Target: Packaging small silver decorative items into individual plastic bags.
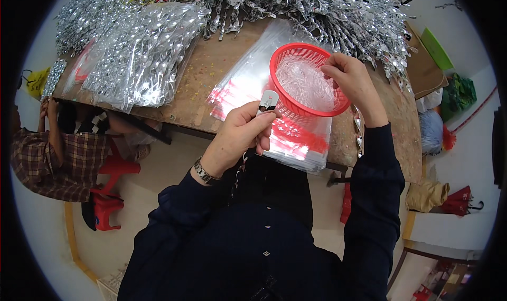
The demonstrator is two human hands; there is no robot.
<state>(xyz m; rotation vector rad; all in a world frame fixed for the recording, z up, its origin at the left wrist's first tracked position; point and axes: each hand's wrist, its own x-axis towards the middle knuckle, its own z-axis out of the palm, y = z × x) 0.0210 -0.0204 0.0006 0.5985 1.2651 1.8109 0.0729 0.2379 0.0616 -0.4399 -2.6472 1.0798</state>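
Note:
My left hand (237, 131) is closed on a small rounded white tag (270, 98) with a dark lower part, pinched between thumb and fingers. A thin shiny twisted strand (241, 169) hangs below that hand. Over the right side of a red mesh basket (272, 69), my right hand (356, 82) has thumb and fingers pinched together; what they hold, if anything, is too fine to make out. A loose heap of whitish fine threads (301, 79) fills the basket. It stands on a stack of clear plastic bags (240, 74) with red-printed ends.
Silver foil strands (338, 11) lie heaped along the table's (203, 71) back; bagged ones (142, 58) lie at left. Left of the table sits a person in a plaid shirt (60, 161), holding a silver bundle (54, 79). A red stool (108, 211) and folded umbrella (457, 201) flank the area.

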